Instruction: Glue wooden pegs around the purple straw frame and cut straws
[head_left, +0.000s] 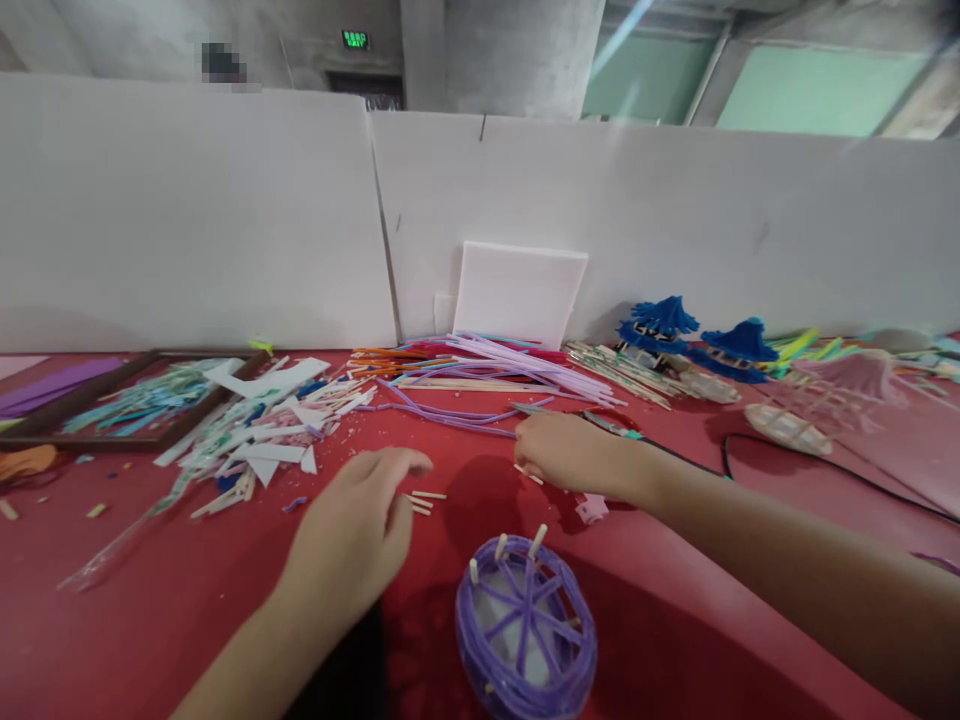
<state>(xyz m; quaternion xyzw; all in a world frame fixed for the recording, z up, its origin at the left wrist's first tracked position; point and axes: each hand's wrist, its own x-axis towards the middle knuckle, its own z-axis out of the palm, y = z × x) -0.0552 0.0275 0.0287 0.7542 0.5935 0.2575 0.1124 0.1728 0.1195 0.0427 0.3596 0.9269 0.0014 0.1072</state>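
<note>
My left hand (356,530) hovers over the red table, its fingers apart and curved, next to a few short pale sticks (421,502). My right hand (559,448) reaches further forward, its fingers curled down by the table beside scissors or pliers (606,422); what it holds, if anything, is hidden. Nearer to me stands a round purple basket-like piece (527,630) with crossing purple strips and short pale pegs upright on its rim. A small pink piece (592,508) lies below my right wrist.
Purple and pale stems (510,365) lie at the back before a white board (517,292). Paper scraps (274,450) and a brown frame (169,437) are left. Blue-roofed models (739,345), a pink model (851,378) and a black cable (862,480) are right.
</note>
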